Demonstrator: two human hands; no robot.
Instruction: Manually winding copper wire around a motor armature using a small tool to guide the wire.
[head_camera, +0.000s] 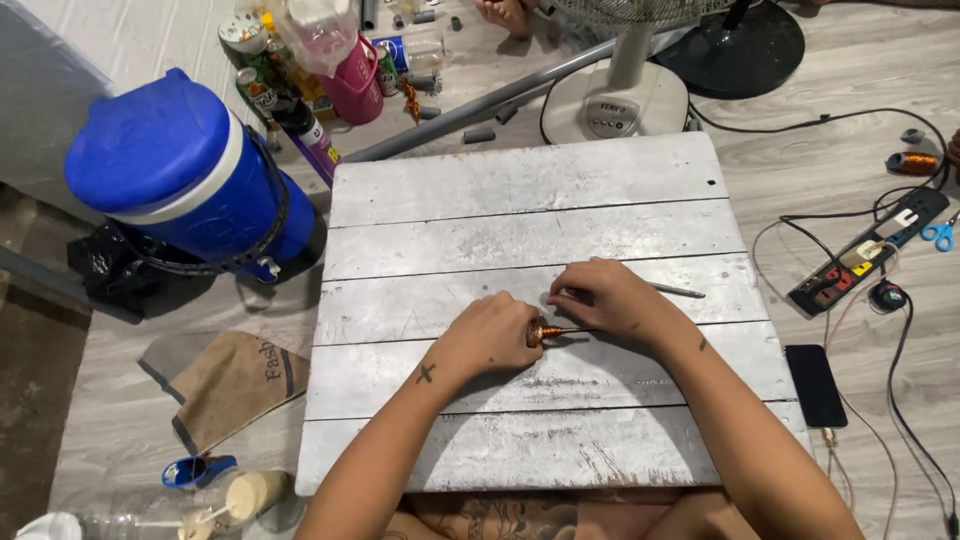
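Observation:
On a white-painted wooden board (520, 210) my two hands meet near the middle. My left hand (490, 335) is closed around a small copper-wound rotor (545, 331) with a thin shaft that points right. My right hand (610, 298) rests just right of it, fingers pinched together above the shaft; whether it touches the shaft I cannot tell. A thin grey metal rod (678, 291) lies on the board just beyond my right hand.
A blue cooler jug (175, 175) stands at the left. A white fan base (615, 100) and a grey pipe (480, 110) lie behind the board. Right of it are a power strip (865, 255), a black phone (815, 385), cables, blue scissors (938, 235) and a copper coil (912, 162).

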